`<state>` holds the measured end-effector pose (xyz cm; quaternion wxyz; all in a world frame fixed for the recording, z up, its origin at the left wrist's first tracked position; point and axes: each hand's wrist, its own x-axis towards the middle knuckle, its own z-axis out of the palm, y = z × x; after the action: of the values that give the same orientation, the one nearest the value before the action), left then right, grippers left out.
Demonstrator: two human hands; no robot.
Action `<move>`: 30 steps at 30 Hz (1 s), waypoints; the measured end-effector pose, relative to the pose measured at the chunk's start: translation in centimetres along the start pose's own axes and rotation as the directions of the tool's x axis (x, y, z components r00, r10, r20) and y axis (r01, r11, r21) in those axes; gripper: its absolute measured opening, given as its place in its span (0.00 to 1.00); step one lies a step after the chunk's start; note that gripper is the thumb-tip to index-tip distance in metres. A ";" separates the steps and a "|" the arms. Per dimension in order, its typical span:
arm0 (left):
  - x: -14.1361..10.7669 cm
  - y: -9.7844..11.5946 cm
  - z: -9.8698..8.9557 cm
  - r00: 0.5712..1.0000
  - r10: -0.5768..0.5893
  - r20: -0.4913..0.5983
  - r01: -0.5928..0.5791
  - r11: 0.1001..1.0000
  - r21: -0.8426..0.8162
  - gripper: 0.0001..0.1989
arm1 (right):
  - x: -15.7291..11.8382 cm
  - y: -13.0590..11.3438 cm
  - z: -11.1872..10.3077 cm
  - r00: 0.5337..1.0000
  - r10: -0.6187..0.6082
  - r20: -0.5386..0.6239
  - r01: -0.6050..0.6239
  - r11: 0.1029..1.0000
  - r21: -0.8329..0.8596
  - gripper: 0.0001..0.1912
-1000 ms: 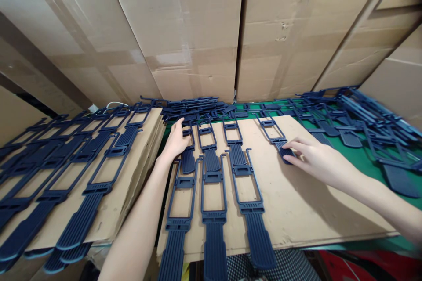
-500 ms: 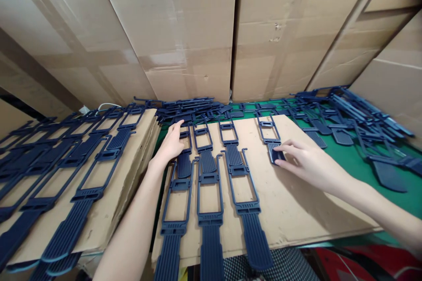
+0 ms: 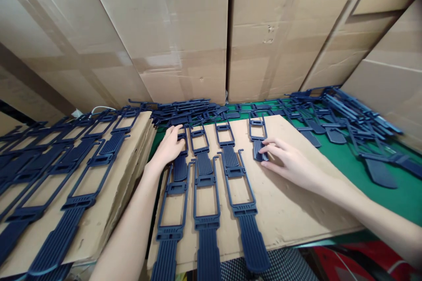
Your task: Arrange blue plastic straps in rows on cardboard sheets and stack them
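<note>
My right hand point(image 3: 290, 160) pinches the ribbed lower end of a dark blue plastic bracket point(image 3: 257, 128) between thumb and fingers. This bracket has a rectangular open frame and lies flat on a cardboard sheet point(image 3: 290, 202). At the sheet's left edge, my left hand point(image 3: 169, 145) rests against another such bracket point(image 3: 180, 167), its fingers slightly bent and apart, partly covering the frame. Between my hands lie two more of the back row, a bracket point(image 3: 204, 163) and a bracket point(image 3: 230, 154). Three larger-looking ones form the front row, among them a bracket point(image 3: 252, 237).
To the left, a cardboard stack point(image 3: 108, 210) carries several brackets in rows. Loose brackets form a pile point(image 3: 184, 109) behind the sheet and another pile point(image 3: 356, 112) at the right, on a green surface point(image 3: 349, 171). Tall cardboard boxes point(image 3: 184, 30) wall off the back.
The bracket in my right hand has shifted a little left, toward the others in the back row. My left fingers have bent closer to the bracket there. The view has turned slightly.
</note>
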<state>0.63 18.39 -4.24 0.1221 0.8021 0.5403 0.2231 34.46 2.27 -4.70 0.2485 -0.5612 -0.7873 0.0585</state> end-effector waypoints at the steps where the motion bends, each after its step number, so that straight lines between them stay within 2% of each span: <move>1: 0.0 0.1 0.0 1.000 -0.002 -0.004 0.002 1.000 -0.002 0.27 | 0.1 0.0 0.0 1.000 -0.015 0.001 0.015 1.000 -0.008 0.09; 9: 0.0 0.2 0.1 1.000 0.004 -0.017 -0.004 1.000 -0.001 0.29 | 0.8 -0.4 -0.2 0.989 -0.143 0.030 0.144 0.989 -0.034 0.08; 16: -0.1 0.1 0.3 1.000 0.023 -0.009 -0.022 1.000 0.013 0.30 | 1.2 -0.7 -0.1 0.991 -0.121 0.062 0.121 0.993 -0.007 0.08; 22: -0.1 0.3 0.2 1.000 -0.012 0.020 0.012 0.999 0.032 0.33 | 1.2 -0.4 -0.1 0.988 -0.134 0.072 0.134 0.991 -0.004 0.08; 30: -0.1 0.1 0.3 1.000 0.010 0.017 -0.011 1.000 0.027 0.33 | 1.0 0.1 -0.3 0.979 -0.187 0.087 0.186 0.982 0.015 0.10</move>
<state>0.82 18.23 -4.51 0.1148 0.8084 0.5380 0.2094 34.39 3.18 -4.11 0.2199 -0.4810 -0.8464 0.0625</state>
